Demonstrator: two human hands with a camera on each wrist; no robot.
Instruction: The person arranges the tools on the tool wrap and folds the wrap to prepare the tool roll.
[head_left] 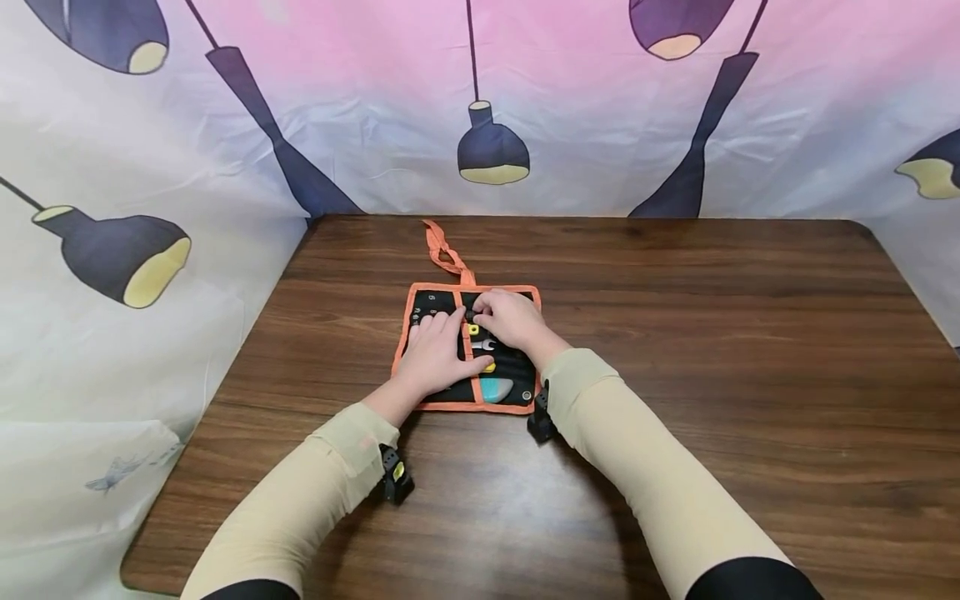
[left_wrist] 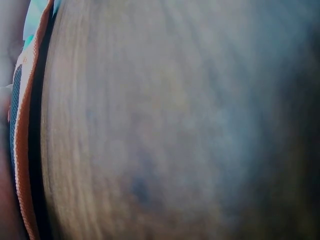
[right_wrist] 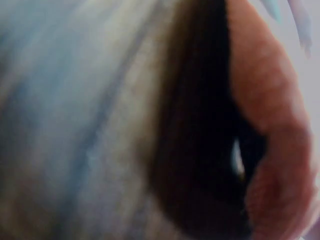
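A black tool pouch [head_left: 517,367] with orange edging lies spread on the table in the head view. My left hand [head_left: 433,354] rests on its pocketed left half, fingers extended and thumb out toward the tools. Over the upper right half, my right hand [head_left: 513,319] has bent fingers and pinches the end of a small dark tool [head_left: 471,316] at the pocket edge. Below it, an open-end wrench [head_left: 485,345], yellow pieces and a teal rounded tool [head_left: 495,389] stick out of the pockets. The tools' other ends are hidden. Both wrist views catch the orange edging [left_wrist: 24,135] close up, blurred.
An orange strap [head_left: 447,257] trails from the pouch's far edge toward the back of the brown wooden table [head_left: 712,375]. Behind the table hangs a cloth [head_left: 570,100] printed with lamps. Small black devices [head_left: 395,475] sit at both wrists.
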